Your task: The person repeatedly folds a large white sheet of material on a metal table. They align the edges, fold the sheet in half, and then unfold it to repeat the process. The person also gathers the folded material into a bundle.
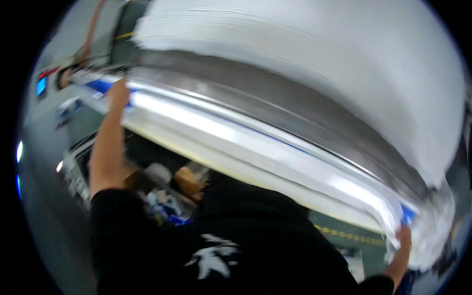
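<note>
A long, glossy white sheet [236, 132] stretches across in front of me, sloping down to the right. My left hand [118, 93] is closed on its left end, beside a blue patch [100, 86]. Far off at the right end, my right hand [404, 237] is closed on the sheet where it folds downward, next to another blue patch [408, 215]. Motion blur hides the fingertips of both hands. Just beyond the sheet runs a grey metal surface [275, 101], with a large white layered mass of material [305, 44] on it.
A pale ledge with a yellowish edge [196, 155] runs between me and the sheet. Mixed items lie in a dark bin [167, 196] at lower left. Crumpled white plastic [435, 226] sits at far right. A small lit screen [41, 86] is at far left.
</note>
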A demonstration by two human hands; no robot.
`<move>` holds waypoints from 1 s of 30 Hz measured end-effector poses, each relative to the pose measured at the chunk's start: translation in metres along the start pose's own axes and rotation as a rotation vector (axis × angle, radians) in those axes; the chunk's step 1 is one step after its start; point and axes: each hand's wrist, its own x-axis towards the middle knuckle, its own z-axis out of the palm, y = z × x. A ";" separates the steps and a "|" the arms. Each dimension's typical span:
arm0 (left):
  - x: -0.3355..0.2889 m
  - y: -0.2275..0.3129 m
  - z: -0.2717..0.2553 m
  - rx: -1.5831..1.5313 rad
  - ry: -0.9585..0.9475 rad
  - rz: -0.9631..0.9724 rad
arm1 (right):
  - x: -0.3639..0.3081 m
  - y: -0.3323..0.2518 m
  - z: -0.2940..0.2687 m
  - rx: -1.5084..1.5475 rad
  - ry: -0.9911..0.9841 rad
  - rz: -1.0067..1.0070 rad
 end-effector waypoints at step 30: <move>-0.205 0.372 -0.155 -0.710 -0.079 1.217 | -0.012 -0.140 -0.121 0.140 -0.143 -0.157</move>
